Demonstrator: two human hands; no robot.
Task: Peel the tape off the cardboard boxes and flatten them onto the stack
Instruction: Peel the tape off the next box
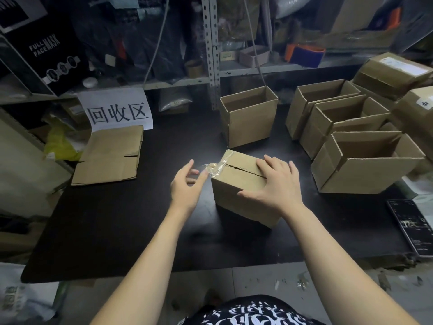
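A small closed cardboard box (236, 186) stands on the black table (121, 221) in front of me. A crumpled strip of clear tape (216, 167) hangs loose from the left end of its top seam. My right hand (277, 184) lies flat on the box top, fingers spread, thumb down the near side. Just left of the box, my left hand (187, 186) hovers with relaxed fingers, its fingertips close to the tape; it holds nothing that I can see. A stack of flattened cardboard (110, 156) lies at the far left of the table.
An open empty box (249, 118) stands behind the closed one. Several open boxes (351, 146) crowd the right side, with closed ones behind them. A phone (412, 226) lies at the right table edge. A paper sign (117, 111) hangs under the cluttered shelves behind.
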